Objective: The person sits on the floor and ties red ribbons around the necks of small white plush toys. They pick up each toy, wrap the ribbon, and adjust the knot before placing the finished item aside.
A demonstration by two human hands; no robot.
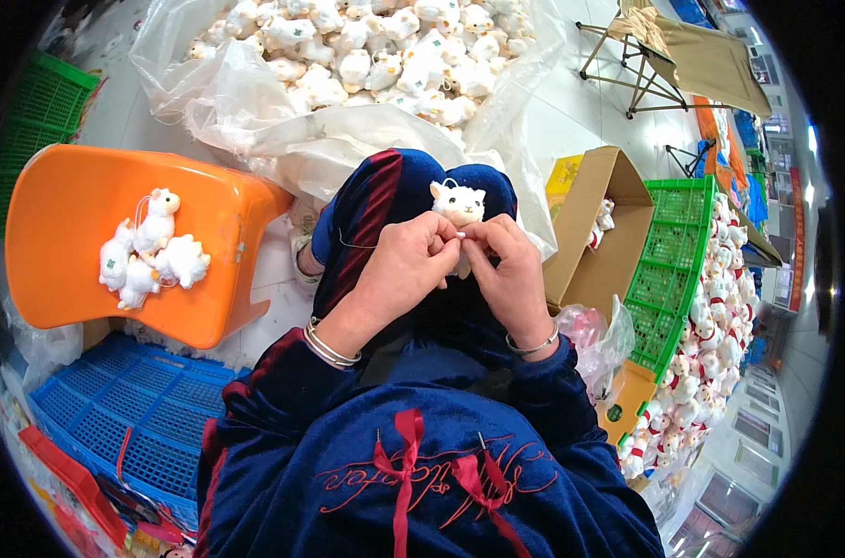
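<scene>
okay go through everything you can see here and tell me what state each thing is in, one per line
Left hand: closed, pinching the toy.
Right hand: closed, pinching the toy.
White plush toy: held upright between both hands over the knees.
Plastic bag: open, full of white toys.
Cardboard box: open, flaps up.
Green crate: tipped on its side.
Orange stool: upright, four toys on its seat.

One plush toy in hand (458,202), four plush toys on orange stool (148,251), two green crates (669,270), one blue crate (130,418), one cardboard box (594,232)

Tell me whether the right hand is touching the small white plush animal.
Touching. The head view shows the right hand and left hand pinching the plush animal at its base.
</scene>
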